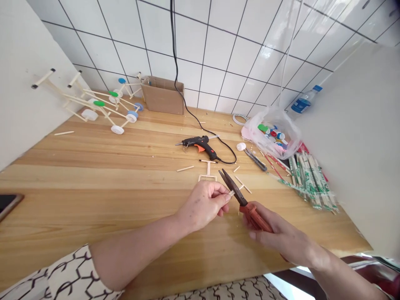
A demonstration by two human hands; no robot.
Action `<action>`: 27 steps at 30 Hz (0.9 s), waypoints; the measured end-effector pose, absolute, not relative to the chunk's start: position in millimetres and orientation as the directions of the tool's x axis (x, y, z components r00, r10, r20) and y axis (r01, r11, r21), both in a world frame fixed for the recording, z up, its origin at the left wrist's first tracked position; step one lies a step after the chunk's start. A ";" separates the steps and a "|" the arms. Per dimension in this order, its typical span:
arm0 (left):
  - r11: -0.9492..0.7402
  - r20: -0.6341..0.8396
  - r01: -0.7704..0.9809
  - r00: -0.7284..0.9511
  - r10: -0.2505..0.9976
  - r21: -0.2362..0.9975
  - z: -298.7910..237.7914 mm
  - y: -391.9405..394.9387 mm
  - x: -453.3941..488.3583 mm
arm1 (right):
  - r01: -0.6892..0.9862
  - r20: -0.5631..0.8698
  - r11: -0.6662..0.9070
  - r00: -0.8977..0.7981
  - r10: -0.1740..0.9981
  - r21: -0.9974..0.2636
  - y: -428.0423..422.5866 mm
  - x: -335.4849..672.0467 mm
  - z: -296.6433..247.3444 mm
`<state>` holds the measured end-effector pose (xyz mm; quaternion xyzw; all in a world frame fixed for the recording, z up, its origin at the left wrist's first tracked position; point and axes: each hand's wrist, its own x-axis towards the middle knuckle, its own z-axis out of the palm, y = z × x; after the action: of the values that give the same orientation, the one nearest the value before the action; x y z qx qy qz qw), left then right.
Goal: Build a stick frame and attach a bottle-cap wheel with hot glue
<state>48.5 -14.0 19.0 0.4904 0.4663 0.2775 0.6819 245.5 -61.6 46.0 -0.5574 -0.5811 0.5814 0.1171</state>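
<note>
My left hand (204, 204) pinches a short wooden stick (231, 193) above the wooden table (93, 183). The stick's end lies between the dark jaws of red-handled pliers (240, 198), which my right hand (278, 237) grips by the handles. Just beyond the pliers' tip a small glued stick frame (208, 168) lies flat. Short stick offcuts (243, 183) are scattered beside it.
A black and orange glue gun (200, 145) lies mid-table, its cable running up the tiled wall. Stick-and-bottle-cap models (103, 106) and a cardboard box (162, 96) stand at the back left. A plastic bag of caps (271, 133), scissors (254, 159) and wrapped chopsticks (309, 179) lie right. A phone (8, 204) sits at the left edge.
</note>
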 end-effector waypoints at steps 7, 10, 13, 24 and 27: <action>0.408 -0.427 0.134 0.383 0.819 0.903 21.6 -9.9 60.0 | 0.469 -0.544 -0.379 -0.288 0.788 -0.798 -67.3 252.3 39.4; 0.436 -0.452 0.131 0.368 0.812 0.890 18.2 -6.6 66.0 | 0.456 -0.579 -0.430 -0.259 0.774 -0.779 -66.9 251.0 37.3; 0.455 -0.471 0.135 0.361 0.805 0.880 14.9 -3.5 70.5 | 0.439 -0.620 -0.486 -0.239 0.748 -0.756 -64.3 248.9 35.8; 0.519 -0.537 0.154 0.359 0.764 0.841 8.4 6.0 80.0 | 0.404 -0.657 -0.545 -0.221 0.721 -0.734 -59.1 250.5 30.3; 0.528 -0.548 0.159 0.350 0.760 0.834 7.1 8.0 82.9 | 0.368 -0.676 -0.581 -0.228 0.701 -0.726 -57.7 252.1 27.6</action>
<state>82.9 8.0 7.1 0.4353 0.5278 0.2153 0.6969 252.1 -57.7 27.6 -0.6081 -0.4396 0.6485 0.1281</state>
